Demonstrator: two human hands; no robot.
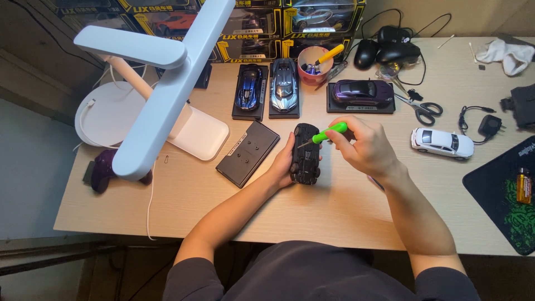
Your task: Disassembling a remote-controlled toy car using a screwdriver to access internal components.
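Observation:
A black model car (pixel 306 156) lies upside down on the wooden desk (pixel 334 206), its underside facing up. My left hand (pixel 283 164) grips its left side and steadies it. My right hand (pixel 362 146) holds a green-handled screwdriver (pixel 329 133), its metal tip touching the car's underside near the front. A black display base (pixel 248 153) lies just left of the car, apart from it.
Blue (pixel 249 89), silver (pixel 285 86) and purple (pixel 362 92) model cars stand on bases at the back. A white model car (pixel 442 142), scissors (pixel 422 108), a pink cup of tools (pixel 314 64), computer mice (pixel 390 50), a white desk lamp (pixel 167 83) and a mouse mat (pixel 504 195) surround the work spot.

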